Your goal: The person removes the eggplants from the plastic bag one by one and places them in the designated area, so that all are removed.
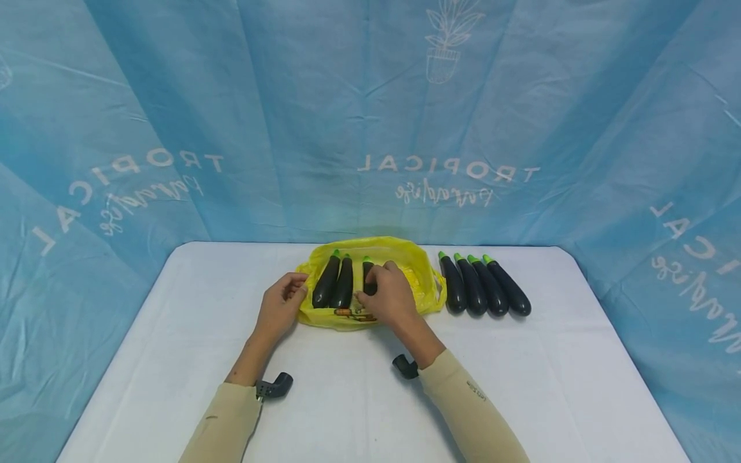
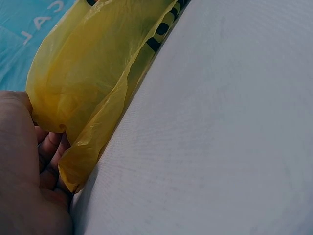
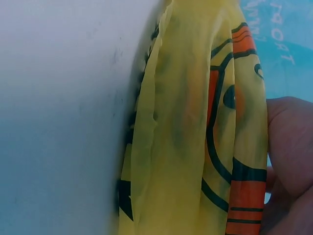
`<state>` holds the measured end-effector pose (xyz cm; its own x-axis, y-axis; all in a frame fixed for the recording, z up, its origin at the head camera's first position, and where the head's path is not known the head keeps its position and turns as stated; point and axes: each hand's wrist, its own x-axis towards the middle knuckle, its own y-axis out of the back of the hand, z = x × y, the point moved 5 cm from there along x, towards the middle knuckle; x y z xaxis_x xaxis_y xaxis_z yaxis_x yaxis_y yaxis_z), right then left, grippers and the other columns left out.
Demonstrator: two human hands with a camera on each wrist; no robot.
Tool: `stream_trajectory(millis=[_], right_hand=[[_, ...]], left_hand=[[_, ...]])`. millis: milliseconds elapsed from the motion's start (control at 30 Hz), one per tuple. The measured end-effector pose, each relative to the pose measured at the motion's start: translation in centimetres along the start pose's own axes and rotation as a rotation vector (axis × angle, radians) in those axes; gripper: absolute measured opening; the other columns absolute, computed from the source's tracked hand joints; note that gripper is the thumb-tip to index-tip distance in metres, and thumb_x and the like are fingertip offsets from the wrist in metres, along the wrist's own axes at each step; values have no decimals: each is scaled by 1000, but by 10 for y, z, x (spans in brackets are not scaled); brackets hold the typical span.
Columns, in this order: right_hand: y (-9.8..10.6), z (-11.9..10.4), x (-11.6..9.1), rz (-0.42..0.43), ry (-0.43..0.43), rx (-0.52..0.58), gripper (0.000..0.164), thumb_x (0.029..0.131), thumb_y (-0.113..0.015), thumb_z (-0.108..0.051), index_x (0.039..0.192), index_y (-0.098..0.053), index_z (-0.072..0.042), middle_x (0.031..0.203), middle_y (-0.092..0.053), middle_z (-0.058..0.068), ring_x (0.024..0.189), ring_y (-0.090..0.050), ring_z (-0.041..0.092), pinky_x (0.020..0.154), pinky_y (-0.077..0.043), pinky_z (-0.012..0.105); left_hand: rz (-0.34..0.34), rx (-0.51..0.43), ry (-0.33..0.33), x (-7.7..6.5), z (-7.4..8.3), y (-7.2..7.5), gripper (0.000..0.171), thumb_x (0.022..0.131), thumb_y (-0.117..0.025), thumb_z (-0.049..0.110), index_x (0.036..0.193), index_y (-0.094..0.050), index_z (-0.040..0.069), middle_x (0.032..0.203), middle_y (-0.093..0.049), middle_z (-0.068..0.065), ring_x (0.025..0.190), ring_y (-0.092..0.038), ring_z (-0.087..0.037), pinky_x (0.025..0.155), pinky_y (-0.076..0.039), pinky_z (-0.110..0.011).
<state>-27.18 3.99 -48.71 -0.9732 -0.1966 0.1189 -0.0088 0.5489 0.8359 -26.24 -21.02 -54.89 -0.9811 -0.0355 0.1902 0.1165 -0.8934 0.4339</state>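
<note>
A yellow plastic bag (image 1: pixel 386 243) lies spread with its mouth up. Two dark eggplants with green tips, a left one (image 1: pixel 326 283) and another (image 1: pixel 344 284), lie side by side inside it. My right hand (image 1: pixel 393 296) reaches into the bag and grips a third eggplant (image 1: pixel 367 269), partly hidden by the fingers. At the bag's left edge, my left hand (image 1: pixel 280 307) pinches the plastic between thumb and fingers. The left wrist view shows the bag's folded edge (image 2: pixel 83 156) at that hand. In the right wrist view the bag's printed side (image 3: pixel 181 122) hides what the right hand (image 3: pixel 291 152) holds.
Several eggplants (image 1: pixel 476 289) lie in a row on the white tablecloth (image 1: pixel 579 373), just right of the bag. A blue printed curtain (image 1: pixel 324 128) hangs behind and on both sides of the table.
</note>
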Motion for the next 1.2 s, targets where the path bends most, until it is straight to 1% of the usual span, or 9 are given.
stream_trajectory(millis=[100,200,433,633,767,900,1033,1200], right_hand=[[1,3,1,5,-52,-24,37,85,-91,-36,102,-69,-12,101,-56,4,83,-55,20,75,-53,36],[1,5,1,11,-82,-35,39,83,-92,-38,100,-66,-13,100,-54,5,80,-54,21,73,-52,37],[2,10,1,14,-127,-53,40,84,-91,-34,99,-60,-14,95,-55,6,78,-54,22,69,-49,38],[4,12,0,4,-134,-31,38,84,-90,-28,100,-60,-11,90,-57,6,78,-56,23,69,-50,40],[5,13,1,-7,-139,-16,37,85,-89,-26,102,-60,-10,91,-58,7,79,-56,24,70,-50,40],[6,15,2,-19,-144,-5,37,85,-88,-23,104,-59,-9,92,-58,7,79,-57,24,70,-51,40],[6,16,2,-25,-152,7,38,85,-87,-23,108,-60,-8,95,-60,8,80,-59,24,72,-54,41],[7,18,2,-20,-152,17,40,86,-85,-22,115,-61,-8,102,-63,10,84,-61,26,75,-56,43]], left_hand=[[0,-2,-3,0,0,0,24,106,-62,14,128,-68,8,108,-66,-8,96,-59,-22,79,-47,-16],[1,0,-9,0,0,-1,24,106,-62,14,128,-68,7,109,-67,-9,96,-59,-22,80,-47,-16],[4,-5,-8,1,1,-1,24,106,-62,13,128,-68,7,109,-67,-10,95,-58,-21,79,-47,-16],[17,4,-12,1,1,-1,22,106,-63,13,127,-68,7,108,-68,-9,95,-59,-21,79,-47,-16],[16,-2,-9,1,1,-1,23,106,-62,13,127,-68,6,108,-68,-8,96,-59,-21,79,-47,-16],[20,13,-4,1,2,-1,23,106,-62,13,127,-68,7,109,-68,-8,96,-59,-21,79,-47,-16],[23,24,7,1,1,-1,23,106,-62,14,127,-68,8,109,-68,-8,96,-59,-21,79,-47,-17],[22,13,11,1,1,-1,23,106,-62,14,127,-68,8,109,-68,-8,97,-59,-21,79,-47,-16]])
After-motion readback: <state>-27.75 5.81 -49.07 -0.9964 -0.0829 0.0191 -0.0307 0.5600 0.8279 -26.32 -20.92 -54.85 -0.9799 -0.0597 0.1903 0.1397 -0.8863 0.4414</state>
